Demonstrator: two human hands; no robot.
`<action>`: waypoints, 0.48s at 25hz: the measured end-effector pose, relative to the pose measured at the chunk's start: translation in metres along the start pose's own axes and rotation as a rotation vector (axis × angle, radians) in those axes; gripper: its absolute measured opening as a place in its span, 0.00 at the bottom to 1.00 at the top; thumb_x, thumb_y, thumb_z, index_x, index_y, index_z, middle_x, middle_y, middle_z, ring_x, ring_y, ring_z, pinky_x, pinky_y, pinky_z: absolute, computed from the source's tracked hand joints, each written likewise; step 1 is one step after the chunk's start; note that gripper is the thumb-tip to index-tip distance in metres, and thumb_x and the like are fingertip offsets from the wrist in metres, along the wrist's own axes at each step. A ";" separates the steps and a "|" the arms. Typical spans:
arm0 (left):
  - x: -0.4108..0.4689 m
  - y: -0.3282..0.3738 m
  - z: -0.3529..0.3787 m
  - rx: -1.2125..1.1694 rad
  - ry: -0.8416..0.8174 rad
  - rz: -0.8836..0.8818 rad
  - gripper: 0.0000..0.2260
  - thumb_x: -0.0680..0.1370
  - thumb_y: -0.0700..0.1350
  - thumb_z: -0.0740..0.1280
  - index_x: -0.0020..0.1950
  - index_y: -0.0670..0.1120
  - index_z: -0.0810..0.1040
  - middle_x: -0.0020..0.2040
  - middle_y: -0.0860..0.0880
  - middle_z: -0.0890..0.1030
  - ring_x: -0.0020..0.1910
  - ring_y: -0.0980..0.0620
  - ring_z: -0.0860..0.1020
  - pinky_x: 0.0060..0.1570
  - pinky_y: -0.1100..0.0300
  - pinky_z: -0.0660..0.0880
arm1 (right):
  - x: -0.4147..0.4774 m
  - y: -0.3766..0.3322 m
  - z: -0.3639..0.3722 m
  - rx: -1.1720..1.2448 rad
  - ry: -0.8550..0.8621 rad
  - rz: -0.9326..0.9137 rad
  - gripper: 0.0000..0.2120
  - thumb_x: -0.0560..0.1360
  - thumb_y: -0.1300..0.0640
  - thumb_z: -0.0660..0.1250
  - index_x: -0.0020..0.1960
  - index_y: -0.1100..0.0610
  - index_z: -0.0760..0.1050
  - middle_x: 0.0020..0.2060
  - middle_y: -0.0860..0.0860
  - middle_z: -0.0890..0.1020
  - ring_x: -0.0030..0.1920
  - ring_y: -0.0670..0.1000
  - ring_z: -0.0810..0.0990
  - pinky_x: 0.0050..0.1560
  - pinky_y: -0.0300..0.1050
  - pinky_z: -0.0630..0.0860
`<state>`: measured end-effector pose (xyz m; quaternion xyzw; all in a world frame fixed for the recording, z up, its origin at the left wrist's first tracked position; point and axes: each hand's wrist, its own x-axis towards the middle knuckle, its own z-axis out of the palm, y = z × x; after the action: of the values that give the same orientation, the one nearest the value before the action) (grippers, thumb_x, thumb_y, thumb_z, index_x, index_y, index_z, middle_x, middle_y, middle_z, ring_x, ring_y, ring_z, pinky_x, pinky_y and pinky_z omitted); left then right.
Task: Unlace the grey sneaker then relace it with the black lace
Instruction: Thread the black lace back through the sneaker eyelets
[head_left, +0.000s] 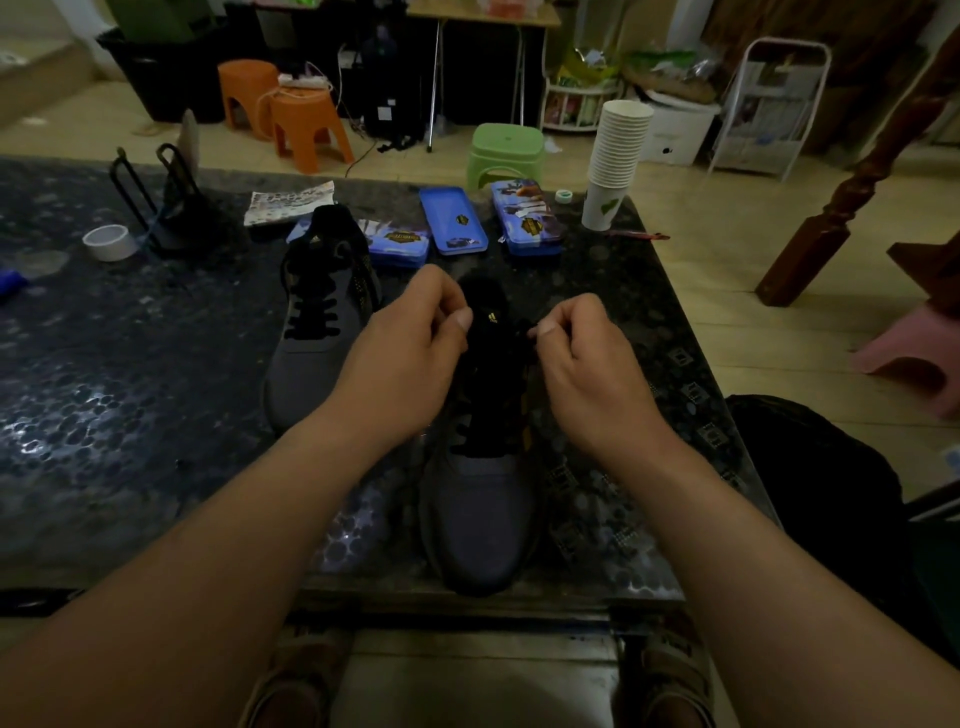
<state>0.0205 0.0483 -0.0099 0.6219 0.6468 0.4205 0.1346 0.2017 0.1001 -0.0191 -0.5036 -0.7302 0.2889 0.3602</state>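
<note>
The grey sneaker (480, 519) stands on the dark patterned counter (130, 415) directly in front of the person, toe towards them and heel away. Both hands work at its far end, beside the tongue (485, 299). The left hand (415, 358) is at the sneaker's left side with thumb and forefinger pressed together in a pinch and the other fingers (441, 291) curled in. The right hand (587, 364) mirrors it on the sneaker's right side, thumb tip against forefinger. What each pinch holds looks like a strand of the black lace (485, 410), though the dim light and dark material make this hard to see.

Between the hands and the toe, lace rows cross the sneaker's throat, so the lace is threaded through at least the lower eyelets. With both hands at the topmost part, this is an end stage of one half of the job. It is either the first loosening at the top before the lace is pulled out, or the last tightening and tying after relacing. The view does not settle which. No loose lace lies beside the sneaker.

A second sneaker (322, 338), also laced in black, sits to the left of the grey sneaker and farther away. Blue tins (452, 221) and stacked paper cups (618, 150) stand beyond it.
</note>
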 end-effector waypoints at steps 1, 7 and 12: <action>-0.001 -0.002 -0.001 -0.043 0.011 -0.074 0.06 0.84 0.50 0.63 0.50 0.50 0.70 0.40 0.51 0.80 0.40 0.51 0.79 0.43 0.42 0.78 | -0.001 0.003 -0.001 0.093 0.012 0.085 0.07 0.82 0.48 0.58 0.51 0.50 0.72 0.47 0.46 0.81 0.47 0.47 0.81 0.48 0.57 0.80; -0.017 -0.006 0.011 0.184 -0.148 -0.306 0.18 0.78 0.64 0.68 0.51 0.51 0.68 0.46 0.52 0.78 0.43 0.51 0.78 0.39 0.52 0.73 | -0.012 0.006 0.014 -0.060 -0.208 0.247 0.18 0.75 0.41 0.72 0.55 0.52 0.72 0.49 0.47 0.79 0.49 0.49 0.80 0.48 0.48 0.77; -0.013 -0.003 0.017 0.177 -0.077 -0.297 0.16 0.80 0.56 0.66 0.58 0.48 0.65 0.52 0.47 0.80 0.47 0.44 0.79 0.43 0.49 0.74 | -0.011 -0.004 0.028 -0.117 -0.084 0.198 0.15 0.77 0.41 0.65 0.50 0.52 0.69 0.47 0.50 0.77 0.47 0.53 0.77 0.45 0.51 0.72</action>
<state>0.0324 0.0431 -0.0268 0.5445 0.7604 0.3133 0.1647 0.1793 0.0866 -0.0353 -0.5808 -0.7070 0.3008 0.2690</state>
